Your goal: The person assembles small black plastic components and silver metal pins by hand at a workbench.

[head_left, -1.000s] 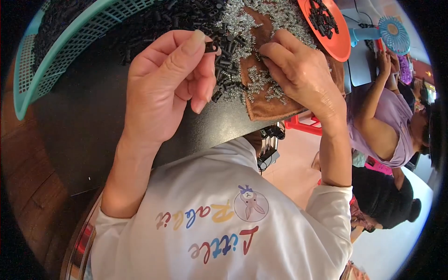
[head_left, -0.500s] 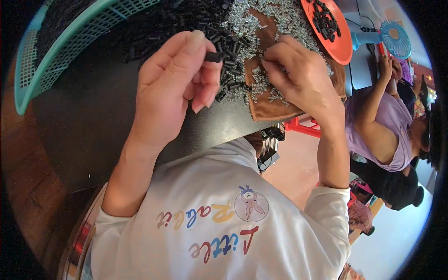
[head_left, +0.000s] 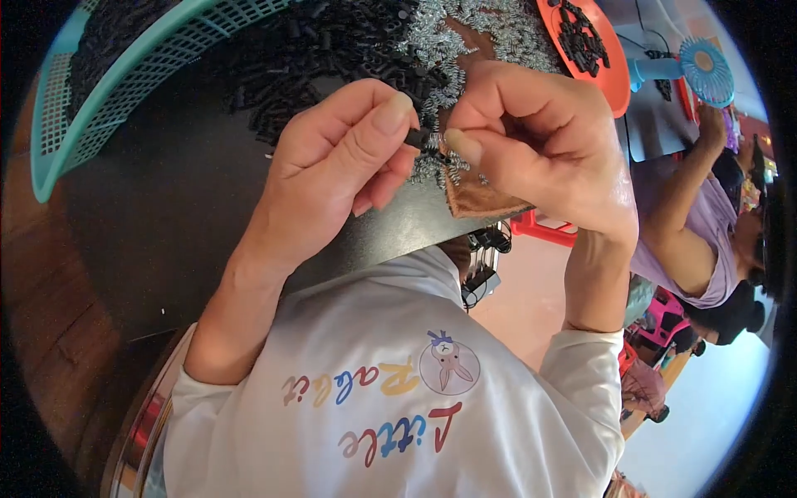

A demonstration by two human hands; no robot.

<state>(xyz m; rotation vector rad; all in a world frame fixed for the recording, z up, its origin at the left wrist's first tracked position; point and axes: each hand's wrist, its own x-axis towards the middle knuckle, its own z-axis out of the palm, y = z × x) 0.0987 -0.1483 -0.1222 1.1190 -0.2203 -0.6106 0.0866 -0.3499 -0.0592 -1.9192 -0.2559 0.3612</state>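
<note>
Small black part (head_left: 420, 137) pinched between left hand (head_left: 332, 170) thumb and forefinger, above the table edge. Right hand (head_left: 540, 141) fingertips closed on a tiny spring (head_left: 438, 146) meeting it. Risk: spring slips, pings into the spring pile (head_left: 465, 33) or floor.

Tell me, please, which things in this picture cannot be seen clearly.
- Small black part, head view: pinched between left hand and right hand; the fingers cover most of it, so its shape is unclear.
- Teal basket: cut off by the top and left edges.
- Brown pad: mostly hidden under the right hand and the springs.
</note>
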